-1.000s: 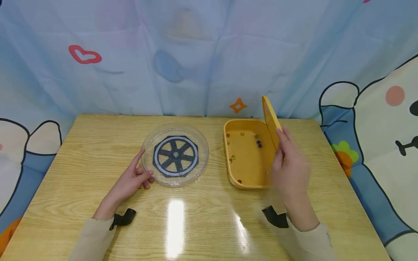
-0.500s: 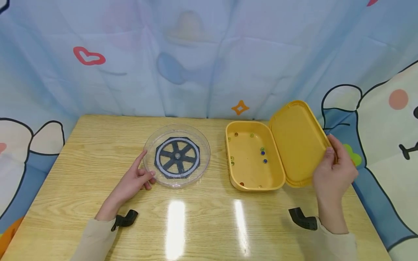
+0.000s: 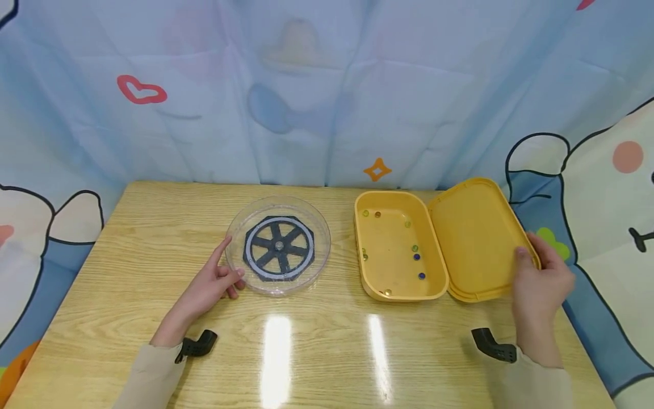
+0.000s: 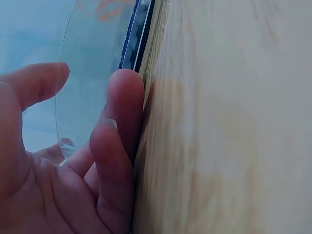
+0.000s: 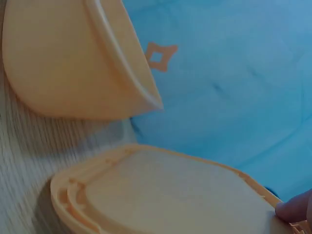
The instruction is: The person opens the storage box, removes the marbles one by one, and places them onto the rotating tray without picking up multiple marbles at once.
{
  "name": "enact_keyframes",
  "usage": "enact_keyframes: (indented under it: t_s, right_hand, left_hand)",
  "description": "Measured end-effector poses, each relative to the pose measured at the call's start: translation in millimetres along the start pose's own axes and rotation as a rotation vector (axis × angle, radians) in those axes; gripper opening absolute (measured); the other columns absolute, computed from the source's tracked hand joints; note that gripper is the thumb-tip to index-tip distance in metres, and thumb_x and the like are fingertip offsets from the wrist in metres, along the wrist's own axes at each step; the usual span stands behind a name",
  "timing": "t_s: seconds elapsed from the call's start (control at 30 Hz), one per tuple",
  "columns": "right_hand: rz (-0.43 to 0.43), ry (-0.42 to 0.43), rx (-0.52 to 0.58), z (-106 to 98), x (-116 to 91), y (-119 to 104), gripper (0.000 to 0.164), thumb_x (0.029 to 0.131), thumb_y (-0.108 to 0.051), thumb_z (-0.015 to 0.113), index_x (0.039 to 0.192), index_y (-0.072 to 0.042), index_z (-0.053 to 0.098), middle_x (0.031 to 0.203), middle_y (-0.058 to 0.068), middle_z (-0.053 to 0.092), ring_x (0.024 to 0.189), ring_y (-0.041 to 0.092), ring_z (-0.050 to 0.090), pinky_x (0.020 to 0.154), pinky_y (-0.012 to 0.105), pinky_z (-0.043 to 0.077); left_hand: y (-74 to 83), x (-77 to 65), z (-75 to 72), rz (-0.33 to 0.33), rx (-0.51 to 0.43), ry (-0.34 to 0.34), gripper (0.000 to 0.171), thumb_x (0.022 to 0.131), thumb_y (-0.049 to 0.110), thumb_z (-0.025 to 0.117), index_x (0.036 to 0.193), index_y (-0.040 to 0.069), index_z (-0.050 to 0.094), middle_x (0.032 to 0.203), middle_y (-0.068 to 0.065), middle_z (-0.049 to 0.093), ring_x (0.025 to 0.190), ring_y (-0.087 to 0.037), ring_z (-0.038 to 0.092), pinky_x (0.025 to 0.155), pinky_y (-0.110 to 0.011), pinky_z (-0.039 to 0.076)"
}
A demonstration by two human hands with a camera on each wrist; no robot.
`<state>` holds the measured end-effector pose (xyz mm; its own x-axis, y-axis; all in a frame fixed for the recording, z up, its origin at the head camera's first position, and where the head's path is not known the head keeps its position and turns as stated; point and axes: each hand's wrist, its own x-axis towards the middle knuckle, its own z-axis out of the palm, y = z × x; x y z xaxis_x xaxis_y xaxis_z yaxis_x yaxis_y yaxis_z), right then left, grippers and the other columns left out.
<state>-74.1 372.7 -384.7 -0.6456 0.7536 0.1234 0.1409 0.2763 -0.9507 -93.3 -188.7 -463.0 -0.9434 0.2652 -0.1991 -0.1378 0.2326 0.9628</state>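
In the head view, my left hand (image 3: 214, 281) rests against the near left rim of a round clear dish (image 3: 323, 250). Its index finger lies straight along the wall and its thumb touches the edge. Inside the dish sits a dark spoked wheel-like piece (image 3: 283, 262) with a pale ring. My right hand (image 3: 543, 284) pinches the outer edge of a yellow lid (image 3: 475, 238). The lid tilts with its underside up, low beside the yellow box (image 3: 393, 255). Several small glass marbles, including a blue marble (image 3: 421, 276), lie in that uncovered box. Some right fingers are hidden under the lid.
The wooden table (image 3: 327, 352) ends at a blue patterned curtain (image 3: 214, 130) behind the dish and box. Wood surface lies between dish and box and in front of them. A black wrist mount (image 3: 494, 345) juts from the right sleeve.
My right hand has swung the lid rightward off the box and lowered it from nearly upright to a flatter tilt. Marbles have rolled about in the box. The left hand stays at the dish.
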Motion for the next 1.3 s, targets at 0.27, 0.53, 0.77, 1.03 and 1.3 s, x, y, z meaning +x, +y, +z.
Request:
enact_keyframes:
  t_s: [0.27,0.53,0.77,1.03,1.3]
  right_hand:
    - [0.161,0.011,-0.095,-12.7,27.3,28.4,0.041,0.094,-0.013,0.07,0.134,-0.021,0.066,0.134,-0.01,0.061,0.128,0.004,0.045,0.107,0.021,0.034]
    - [0.356,-0.11,-0.017,-7.8,42.9,57.6,0.051,0.09,-0.015,0.074,0.14,-0.019,0.061,0.146,-0.005,0.05,0.131,0.008,0.045,0.084,0.007,0.043]
    - [0.347,-0.2,-0.256,-13.1,47.7,70.2,0.054,0.096,-0.028,0.068,0.147,-0.023,0.052,0.141,-0.007,0.054,0.117,0.007,0.051,0.081,0.005,0.044]
    - [0.311,-0.206,-0.165,-16.6,47.4,71.3,0.051,0.096,-0.017,0.068,0.145,-0.015,0.055,0.115,-0.011,0.061,0.093,0.0,0.055,0.066,0.003,0.045]
    - [0.185,-0.214,-0.162,-10.1,40.3,51.6,0.044,0.095,-0.019,0.069,0.138,-0.012,0.062,0.106,-0.017,0.063,0.086,-0.008,0.058,0.071,0.003,0.044]
  left_hand:
    - [-1.1,2.6,0.8,-0.009,-0.009,-0.023,0.083,0.101,0.02,0.061,0.161,0.029,0.005,0.088,-0.018,0.069,0.067,-0.026,0.064,0.062,-0.032,0.053]
    - [-0.3,2.2,-6.7,-0.003,-0.01,-0.018,0.083,0.101,0.02,0.062,0.161,0.032,0.006,0.087,-0.02,0.069,0.066,-0.027,0.064,0.061,-0.034,0.054]
    - [-1.7,4.1,-6.5,0.017,-0.032,-0.015,0.082,0.101,0.018,0.062,0.161,0.032,0.008,0.087,-0.02,0.068,0.065,-0.026,0.064,0.06,-0.033,0.053]
    - [-2.7,4.2,-5.2,0.013,-0.052,-0.003,0.081,0.101,0.017,0.062,0.161,0.03,0.01,0.087,-0.022,0.068,0.064,-0.025,0.063,0.059,-0.031,0.053]
    - [-5.9,3.8,-4.5,0.015,-0.052,-0.005,0.081,0.101,0.017,0.061,0.161,0.028,0.009,0.086,-0.021,0.068,0.063,-0.024,0.063,0.058,-0.03,0.052]
